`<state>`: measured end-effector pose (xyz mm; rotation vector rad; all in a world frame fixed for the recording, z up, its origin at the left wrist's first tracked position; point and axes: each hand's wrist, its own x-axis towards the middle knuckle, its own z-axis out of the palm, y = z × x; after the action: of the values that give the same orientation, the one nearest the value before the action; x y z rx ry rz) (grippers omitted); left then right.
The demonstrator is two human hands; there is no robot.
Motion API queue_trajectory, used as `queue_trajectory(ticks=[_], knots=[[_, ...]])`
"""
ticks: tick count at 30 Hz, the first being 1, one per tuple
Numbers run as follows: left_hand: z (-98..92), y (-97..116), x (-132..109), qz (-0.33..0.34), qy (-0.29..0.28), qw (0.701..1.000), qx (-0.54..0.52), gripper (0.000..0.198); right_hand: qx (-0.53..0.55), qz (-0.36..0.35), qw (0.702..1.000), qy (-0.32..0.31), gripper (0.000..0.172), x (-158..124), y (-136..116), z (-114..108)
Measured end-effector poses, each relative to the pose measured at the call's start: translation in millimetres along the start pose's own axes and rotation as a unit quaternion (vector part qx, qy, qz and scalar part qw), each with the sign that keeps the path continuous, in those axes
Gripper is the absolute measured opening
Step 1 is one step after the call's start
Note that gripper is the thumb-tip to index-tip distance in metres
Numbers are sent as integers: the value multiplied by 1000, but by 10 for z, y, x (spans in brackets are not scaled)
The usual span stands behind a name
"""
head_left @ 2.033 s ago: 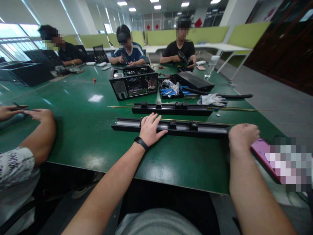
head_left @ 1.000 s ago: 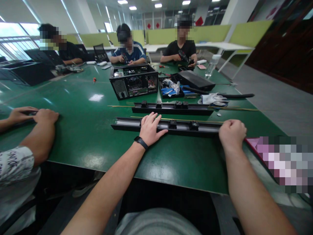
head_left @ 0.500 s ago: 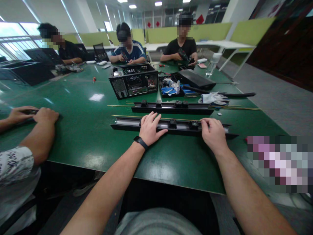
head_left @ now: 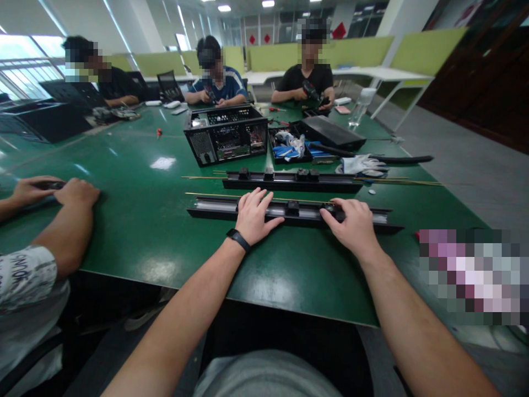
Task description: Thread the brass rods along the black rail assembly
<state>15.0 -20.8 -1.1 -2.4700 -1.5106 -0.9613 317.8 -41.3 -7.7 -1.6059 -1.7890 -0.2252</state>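
Note:
A long black rail (head_left: 215, 206) with a pale strip along its channel lies across the table in front of me. My left hand (head_left: 255, 216), a dark band on its wrist, rests over the rail's left half with fingers stretched out and spread. Farther right, my right hand (head_left: 354, 223) has its thumb and fingers around a small black block (head_left: 328, 208) on the rail, partly hidden by them. Between my hands sits another black block (head_left: 293, 208). Along the rail's far side runs a thin brass-coloured rod (head_left: 198, 194), its right part hidden behind my right hand.
Beyond lies a second black rail (head_left: 285, 183) with several blocks and thin rods. An open computer case (head_left: 225, 138), a tray with gloves (head_left: 289, 151), another glove (head_left: 361, 165) and a bottle (head_left: 361, 107) stand farther back. A co-worker's hands (head_left: 76, 196) are at left; others sit opposite.
My right hand has moved left along the rail, from its far edge beside the rod to the right-hand block. The rod has shifted slightly left. My left hand stays in place.

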Motion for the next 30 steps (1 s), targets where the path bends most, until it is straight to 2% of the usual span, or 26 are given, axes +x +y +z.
queue_trajectory(ticks=[17, 23, 30], knots=[[12, -14, -11, 1, -3, 1000, -4, 72, 5, 31, 1000, -1, 39, 41, 51, 33], [1, 1, -7, -1, -5, 1000, -5, 72, 17, 30, 999, -27, 45, 44, 87, -7], [-7, 37, 6, -4, -9, 1000, -1, 72, 14, 28, 999, -27, 46, 41, 85, -31]])
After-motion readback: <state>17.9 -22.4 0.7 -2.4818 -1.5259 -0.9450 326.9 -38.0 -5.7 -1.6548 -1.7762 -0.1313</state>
